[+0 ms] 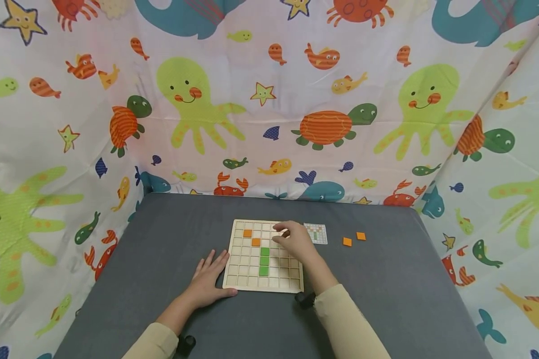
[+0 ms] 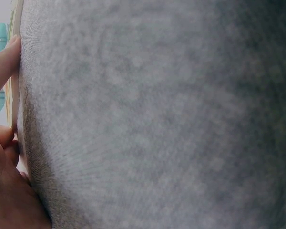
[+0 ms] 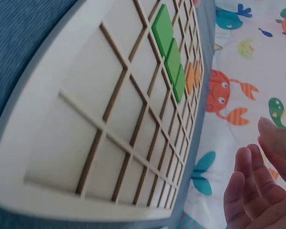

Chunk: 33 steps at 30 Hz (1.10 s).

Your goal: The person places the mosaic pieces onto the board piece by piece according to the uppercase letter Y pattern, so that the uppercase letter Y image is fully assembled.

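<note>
A pale wooden grid board (image 1: 244,281) lies on the table. Three green square tiles (image 1: 264,261) form a column near its middle, and two orange tiles (image 1: 256,242) sit diagonally above them. My left hand (image 1: 208,284) rests at the board's left edge, fingers spread, thumb at the near corner. Over the upper right of the board hovers my right hand (image 1: 295,243), its fingers loosely bent. In the right wrist view, a gap shows between the right hand's (image 3: 262,191) thumb and fingers, with no tile visible there. The right hand hides some squares in the head view.
Just beyond the board's right edge lies a small printed card (image 1: 316,233) with a grid pattern, partly behind the right hand. Two loose orange tiles (image 1: 347,242) lie farther right on the grey tabletop (image 1: 386,299). A sea-animal curtain (image 1: 260,65) surrounds the table's back and sides.
</note>
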Each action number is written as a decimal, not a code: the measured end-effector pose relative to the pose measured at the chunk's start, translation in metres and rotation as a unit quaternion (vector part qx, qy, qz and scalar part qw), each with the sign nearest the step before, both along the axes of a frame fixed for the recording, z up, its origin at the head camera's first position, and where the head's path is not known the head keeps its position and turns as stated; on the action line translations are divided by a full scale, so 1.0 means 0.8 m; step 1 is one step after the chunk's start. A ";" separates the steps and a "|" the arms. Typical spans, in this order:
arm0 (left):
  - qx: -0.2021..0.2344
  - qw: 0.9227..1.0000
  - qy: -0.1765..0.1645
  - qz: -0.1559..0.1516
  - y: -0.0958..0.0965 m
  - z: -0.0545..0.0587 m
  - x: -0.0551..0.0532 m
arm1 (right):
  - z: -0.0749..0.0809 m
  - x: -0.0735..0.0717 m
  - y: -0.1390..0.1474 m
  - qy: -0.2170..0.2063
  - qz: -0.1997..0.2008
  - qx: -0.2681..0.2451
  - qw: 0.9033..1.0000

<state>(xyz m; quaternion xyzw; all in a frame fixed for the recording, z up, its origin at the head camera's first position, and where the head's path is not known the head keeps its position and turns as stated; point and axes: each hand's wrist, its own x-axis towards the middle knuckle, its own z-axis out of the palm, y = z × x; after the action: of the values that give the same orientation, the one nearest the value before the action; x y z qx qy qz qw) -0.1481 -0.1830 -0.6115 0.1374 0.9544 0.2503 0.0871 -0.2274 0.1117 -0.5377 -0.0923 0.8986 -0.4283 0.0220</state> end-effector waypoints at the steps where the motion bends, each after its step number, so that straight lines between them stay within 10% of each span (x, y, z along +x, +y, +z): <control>1: 0.002 1.000 -0.001 0.000 0.000 0.000 0.000 | 0.000 0.001 0.004 0.005 -0.003 0.000 1.000; 33: 0.009 1.000 0.004 -0.001 -0.003 -0.003 0.002 | 0.002 0.023 0.150 0.019 -0.117 0.026 0.993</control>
<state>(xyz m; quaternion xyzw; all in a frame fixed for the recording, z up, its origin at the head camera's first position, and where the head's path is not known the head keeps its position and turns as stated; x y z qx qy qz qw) -0.1467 -0.1850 -0.6136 0.1401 0.9524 0.2581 0.0818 -0.2094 0.2314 -0.5358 0.0055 0.9142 -0.4028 -0.0431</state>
